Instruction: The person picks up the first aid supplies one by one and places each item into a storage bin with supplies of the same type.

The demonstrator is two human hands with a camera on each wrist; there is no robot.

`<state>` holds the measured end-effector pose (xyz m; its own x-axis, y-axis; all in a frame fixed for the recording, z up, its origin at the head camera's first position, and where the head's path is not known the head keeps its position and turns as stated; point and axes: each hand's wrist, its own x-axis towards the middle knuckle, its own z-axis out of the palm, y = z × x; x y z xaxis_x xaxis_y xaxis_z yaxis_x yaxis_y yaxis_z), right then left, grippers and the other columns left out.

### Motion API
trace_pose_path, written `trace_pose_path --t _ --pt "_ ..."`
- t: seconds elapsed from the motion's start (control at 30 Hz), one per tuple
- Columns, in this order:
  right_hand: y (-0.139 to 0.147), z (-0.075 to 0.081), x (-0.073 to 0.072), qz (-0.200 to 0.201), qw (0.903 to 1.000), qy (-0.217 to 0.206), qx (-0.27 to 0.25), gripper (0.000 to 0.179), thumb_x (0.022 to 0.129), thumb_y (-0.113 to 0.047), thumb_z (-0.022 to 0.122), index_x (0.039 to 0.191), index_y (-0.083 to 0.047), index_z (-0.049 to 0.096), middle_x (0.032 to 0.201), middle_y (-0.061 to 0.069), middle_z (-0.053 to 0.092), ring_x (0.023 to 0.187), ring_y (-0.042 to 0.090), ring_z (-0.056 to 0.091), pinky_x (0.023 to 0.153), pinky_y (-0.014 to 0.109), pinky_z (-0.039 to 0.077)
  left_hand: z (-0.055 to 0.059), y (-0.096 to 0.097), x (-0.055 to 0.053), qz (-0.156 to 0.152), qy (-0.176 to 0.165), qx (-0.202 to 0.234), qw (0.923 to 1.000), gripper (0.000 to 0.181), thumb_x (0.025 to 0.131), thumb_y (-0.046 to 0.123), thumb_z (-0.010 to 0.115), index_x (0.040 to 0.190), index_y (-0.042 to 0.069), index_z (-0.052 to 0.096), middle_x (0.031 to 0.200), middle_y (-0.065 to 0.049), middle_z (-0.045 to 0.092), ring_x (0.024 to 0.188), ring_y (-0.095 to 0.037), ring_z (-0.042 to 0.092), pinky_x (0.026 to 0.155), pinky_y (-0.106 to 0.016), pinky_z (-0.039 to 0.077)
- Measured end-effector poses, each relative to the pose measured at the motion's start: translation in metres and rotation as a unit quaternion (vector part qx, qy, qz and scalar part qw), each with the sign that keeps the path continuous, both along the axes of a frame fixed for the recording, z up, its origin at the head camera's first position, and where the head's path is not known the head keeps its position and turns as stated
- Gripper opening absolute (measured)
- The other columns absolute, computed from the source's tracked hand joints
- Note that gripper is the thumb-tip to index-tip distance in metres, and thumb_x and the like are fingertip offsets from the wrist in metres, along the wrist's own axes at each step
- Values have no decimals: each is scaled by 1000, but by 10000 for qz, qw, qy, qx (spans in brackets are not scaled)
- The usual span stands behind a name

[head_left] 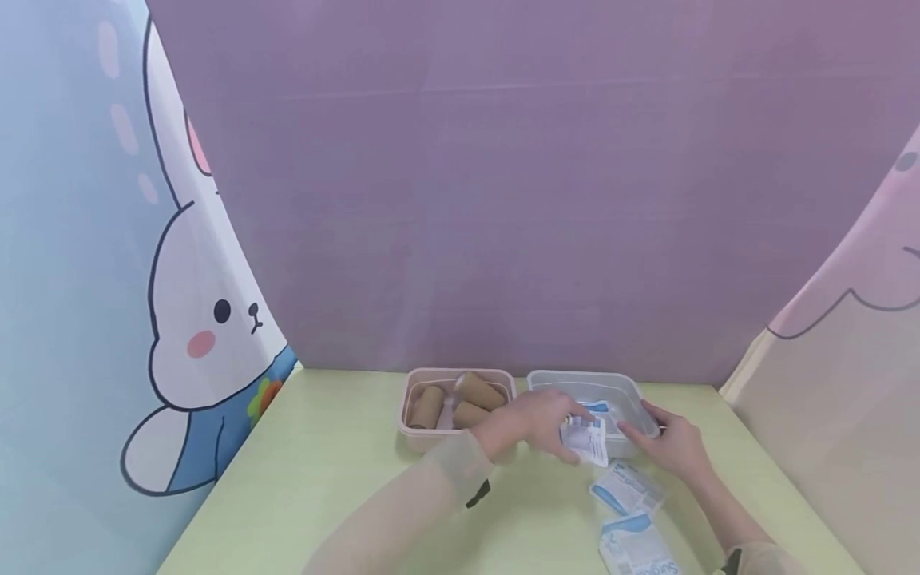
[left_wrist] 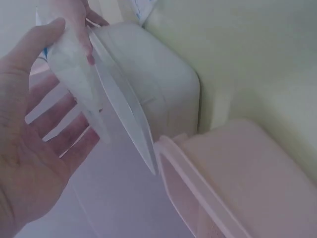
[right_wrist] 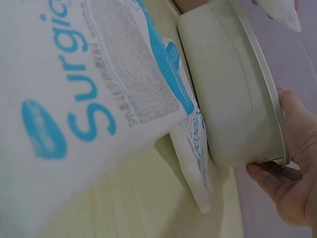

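My left hand (head_left: 546,419) pinches a white-and-blue packet (head_left: 585,441) between thumb and fingers, over the near rim of a translucent white plastic container (head_left: 611,388). In the left wrist view, the thumb lies across the packet (left_wrist: 74,64) with the other fingers behind it. At the container's right corner, my right hand (head_left: 676,445) grips the rim, thumb on top and fingers below, as the right wrist view shows. Part of another packet (head_left: 598,407) is visible inside the container. Two packets printed "Surgical" (head_left: 625,489) lie on the table in front of it, one nearer me.
Left of the white container stands a pink plastic container (head_left: 417,438) with three brown rolls (head_left: 428,406) in it. Both stand on a pale green table (head_left: 323,447) near a purple backdrop (head_left: 460,200). Printed cartoon curtains (head_left: 208,351) hang at the sides.
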<state>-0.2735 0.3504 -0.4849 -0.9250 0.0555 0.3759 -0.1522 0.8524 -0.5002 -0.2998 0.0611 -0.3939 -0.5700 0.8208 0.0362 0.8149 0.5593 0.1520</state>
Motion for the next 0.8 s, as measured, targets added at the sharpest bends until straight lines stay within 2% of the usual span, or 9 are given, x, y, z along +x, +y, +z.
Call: trace_pose_path --t 0.13,0.23,0.37,0.5,0.63,0.8 --pt "0 3 3 -55 10000 -23 37 72 89 -43 84 138 8 65 119 36 72 85 32 73 66 36 57 4 4 -7 135 76 119 9998 69 86 50 86 148 28 65 145 13 69 123 -5 66 97 -18 55" --pt "0 4 2 -44 9999 -106 42 74 90 -44 84 139 8 64 121 37 71 86 31 74 65 33 55 1 6 -13 269 65 203 9994 71 88 48 85 151 27 61 149 13 65 133 -9 64 106 -23 54" --pt "0 3 0 -26 9997 -237 17 77 91 -47 83 140 9 62 121 38 70 80 26 68 62 30 51 -4 10 -20 443 289 227 9983 73 91 48 83 155 27 56 152 10 64 138 -14 62 114 -30 52" --pt "-1 2 -1 -53 9998 -167 12 76 91 -47 83 140 8 63 122 38 70 78 25 65 63 32 51 -8 13 -26 598 589 191 9963 73 93 51 79 158 27 53 156 6 60 143 -17 58 120 -35 48" --pt "0 0 -2 -103 9999 -123 36 76 91 -47 82 140 7 63 123 37 70 80 26 64 67 33 50 -13 16 -30 602 632 208 9960 75 95 50 77 160 24 50 162 2 55 149 -20 52 127 -38 40" --pt "0 -2 -3 -84 9998 -145 43 76 91 -48 82 141 7 63 125 37 69 83 27 65 69 35 53 -20 17 -33 663 628 205 9956 76 96 51 76 161 26 47 163 2 53 152 -19 49 130 -39 35"
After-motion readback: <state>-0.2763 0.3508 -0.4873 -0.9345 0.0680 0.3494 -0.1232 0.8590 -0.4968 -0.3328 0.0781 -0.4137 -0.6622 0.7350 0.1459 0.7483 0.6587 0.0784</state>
